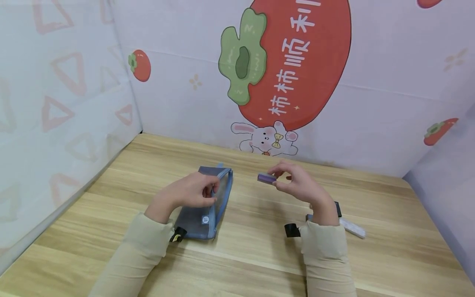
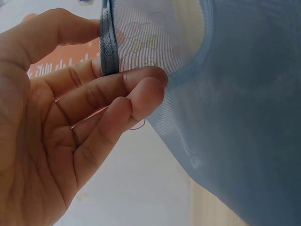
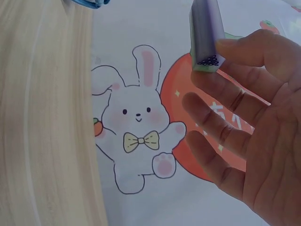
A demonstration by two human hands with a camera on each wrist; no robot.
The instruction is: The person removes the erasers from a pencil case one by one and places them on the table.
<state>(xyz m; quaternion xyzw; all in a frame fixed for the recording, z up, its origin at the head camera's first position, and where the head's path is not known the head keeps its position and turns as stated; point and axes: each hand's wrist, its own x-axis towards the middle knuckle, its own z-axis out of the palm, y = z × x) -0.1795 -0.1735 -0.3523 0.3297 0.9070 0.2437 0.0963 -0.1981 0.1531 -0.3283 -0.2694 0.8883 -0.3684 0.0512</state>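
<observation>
My left hand (image 1: 196, 190) pinches the zip edge of a blue mesh pouch (image 1: 191, 214) between thumb and fingers. In the left wrist view, the zip tape (image 2: 109, 47) passes between the thumb and fingers, and the mesh pouch (image 2: 235, 108) fills the right side. The pouch's mouth faces right, with its zip edges apart. To the right of it, my right hand (image 1: 298, 183) holds a small purple-and-grey rectangular block (image 1: 266, 178) by one end, above the table. In the right wrist view, thumb and forefinger pinch this block (image 3: 207, 35), which has dark marks near one end; the other fingers are spread.
A long whitish object (image 1: 352, 228) lies on the wooden table (image 1: 245, 264) beside my right wrist, which partly hides a dark item (image 1: 337, 209) there. Printed cloth walls (image 1: 178, 111) stand at the back and sides of the table.
</observation>
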